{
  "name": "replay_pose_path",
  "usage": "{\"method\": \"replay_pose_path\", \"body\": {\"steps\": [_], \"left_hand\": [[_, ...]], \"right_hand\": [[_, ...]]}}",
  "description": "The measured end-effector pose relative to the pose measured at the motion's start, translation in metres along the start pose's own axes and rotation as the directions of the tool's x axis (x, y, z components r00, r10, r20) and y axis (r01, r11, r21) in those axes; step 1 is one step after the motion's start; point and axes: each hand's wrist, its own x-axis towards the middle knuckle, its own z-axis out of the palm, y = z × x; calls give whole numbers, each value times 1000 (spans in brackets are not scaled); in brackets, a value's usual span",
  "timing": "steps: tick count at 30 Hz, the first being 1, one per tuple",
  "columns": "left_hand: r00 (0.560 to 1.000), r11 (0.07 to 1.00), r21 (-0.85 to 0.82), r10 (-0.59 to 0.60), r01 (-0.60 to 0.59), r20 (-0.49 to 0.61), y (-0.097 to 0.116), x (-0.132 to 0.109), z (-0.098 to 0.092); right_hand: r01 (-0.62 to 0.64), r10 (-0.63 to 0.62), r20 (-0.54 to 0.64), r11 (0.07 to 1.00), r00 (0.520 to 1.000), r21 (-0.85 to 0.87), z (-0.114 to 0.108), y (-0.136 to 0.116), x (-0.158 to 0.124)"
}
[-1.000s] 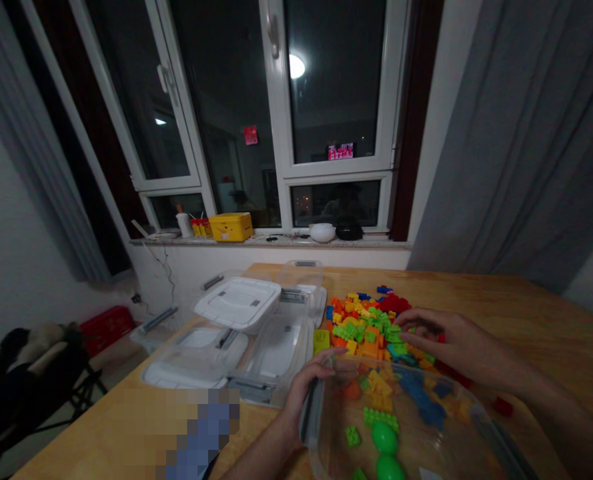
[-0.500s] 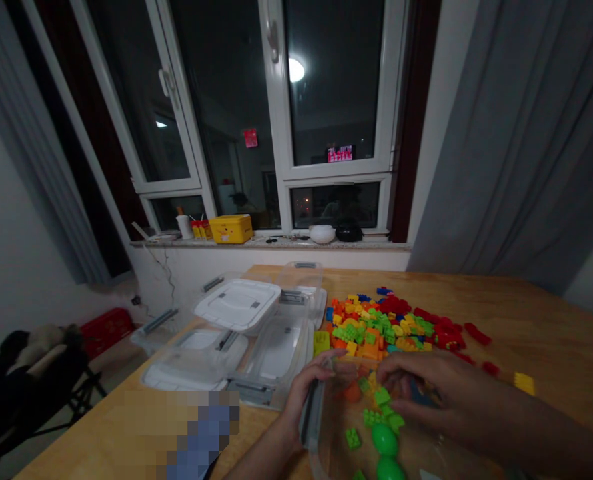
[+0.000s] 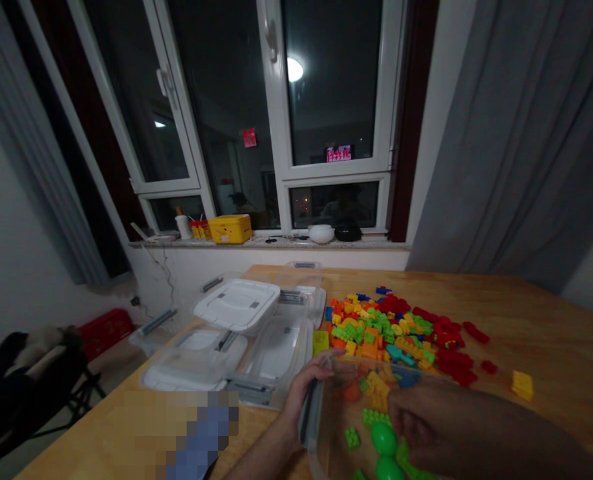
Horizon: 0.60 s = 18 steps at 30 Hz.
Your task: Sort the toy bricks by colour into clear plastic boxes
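A clear plastic box [image 3: 321,460] with a grey clip handle stands at the near edge of the table. My left hand [image 3: 309,383] grips its left rim by the handle. My right hand [image 3: 421,417] is over the inside of the box, fingers curled downward; what is in them is hidden. Green building blocks [image 3: 410,463] lie right beside its fingertips. In the box are also two shiny green egg-shaped pieces [image 3: 384,439], a small green block [image 3: 352,438] and a longer green block [image 3: 375,417]. Yellow-orange blocks [image 3: 377,390] show through the far wall.
Beyond the box lies a heap of mixed building blocks [image 3: 371,327], with red pieces [image 3: 453,363] on its right. One yellow block [image 3: 522,385] sits apart. Several clear boxes [image 3: 276,353] and white lids [image 3: 239,303] are stacked left. A blurred blue patch [image 3: 201,437] is at the near left.
My right hand has moved nearer and slightly right, from the far part of the box. Green blocks by its fingers have shifted the same way. My left hand stays on the rim.
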Motion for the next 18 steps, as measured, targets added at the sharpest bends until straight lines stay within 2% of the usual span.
{"method": "replay_pose_path", "body": {"steps": [6, 11, 16, 18], "left_hand": [[1000, 1000, 17, -14, 14, 6, 3, -1, 1], [1000, 999, 32, -12, 12, -16, 6, -3, 5], [999, 1000, 8, -27, 27, -37, 8, -4, 10], [999, 1000, 2, -28, 28, -44, 7, -3, 11]], "right_hand": [[44, -46, 25, 994, 999, 99, -10, -8, 4], [134, -119, -83, 970, 989, 203, -13, 2, 10], [153, -112, -182, 960, 977, 233, -25, 14, 18], [139, -78, -255, 962, 964, 233, -34, 19, 20]]}}
